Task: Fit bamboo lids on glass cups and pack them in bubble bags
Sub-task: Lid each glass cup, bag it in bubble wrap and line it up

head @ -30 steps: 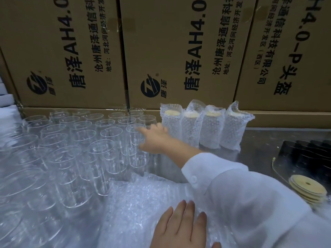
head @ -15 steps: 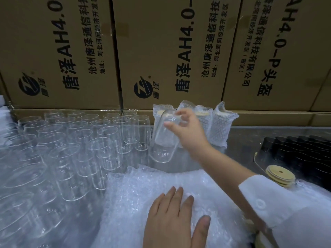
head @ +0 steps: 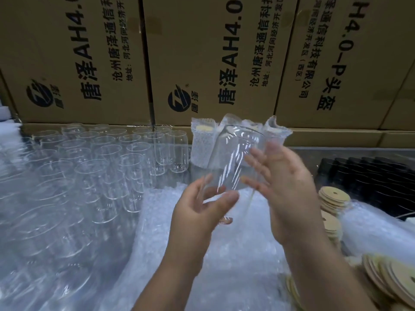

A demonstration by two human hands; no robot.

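- The glass cup point(head: 235, 160) is held up in the middle of the view, above the table, standing roughly upright with a slight lean toward 1 o'clock.
- The left hand point(head: 197, 218) takes the cup's lower end from 7 o'clock. Its thumb lies across the front and its fingers point(head: 208, 180) curve round the back, so the glass sits in a loose, half-open clasp.
- The right hand point(head: 285, 187) is at the cup's 3 o'clock side. It is spread wide, with nearly straight fingers laid against the glass and not wrapped round it. Blur hides how firmly they press.
- A heap of bubble bags point(head: 224, 261) lies beneath both hands, at 6 o'clock from the cup.
- Rows of empty glasses point(head: 101, 162) stand upright at 9 o'clock and fill the left side of the table.
- Four packed cups point(head: 203, 144) in bubble bags stand in a row right behind the held cup, at 12 o'clock. A pale lid shows in the top of the leftmost one.
- A stack of bamboo lids point(head: 334, 196) sits at 3 o'clock, and more lids point(head: 395, 279) fan out at 5 o'clock.
- A group of black round objects point(head: 368, 173) sits behind the lid stack, at 2 o'clock.
- Printed cardboard boxes point(head: 202, 52) form a wall along the back, at 12 o'clock.
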